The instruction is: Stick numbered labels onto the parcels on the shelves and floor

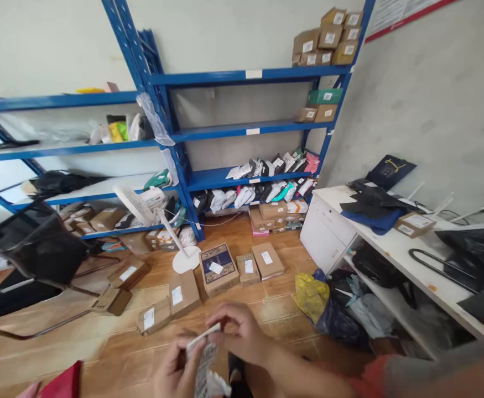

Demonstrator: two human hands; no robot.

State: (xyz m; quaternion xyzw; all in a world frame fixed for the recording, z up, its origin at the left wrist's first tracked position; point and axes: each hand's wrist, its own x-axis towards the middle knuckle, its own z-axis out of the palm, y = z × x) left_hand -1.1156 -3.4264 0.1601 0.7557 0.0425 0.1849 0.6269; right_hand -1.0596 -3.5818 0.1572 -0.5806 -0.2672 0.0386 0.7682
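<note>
A strip of printed white paper labels (206, 362), folded or rolled along its top edge, is held low in front of me. My left hand (177, 365) grips its left side, thumb on top and fingers behind. At its upper right corner, my right hand (242, 331) pinches the edge between thumb and fingers. The strip's lower end hangs down and is partly hidden by my left hand. Beyond my hands, cardboard boxes with white labels stand on the floor, among them a box with a dark blue top (220, 260) and a plain brown box (183, 293).
Blue metal shelves (242, 132) hold bagged parcels and boxes along the wall. A white fan (183, 260) and a black chair (30, 254) stand to the left. On the right are a white desk (328, 199) and a yellow bag (311, 296) on the floor.
</note>
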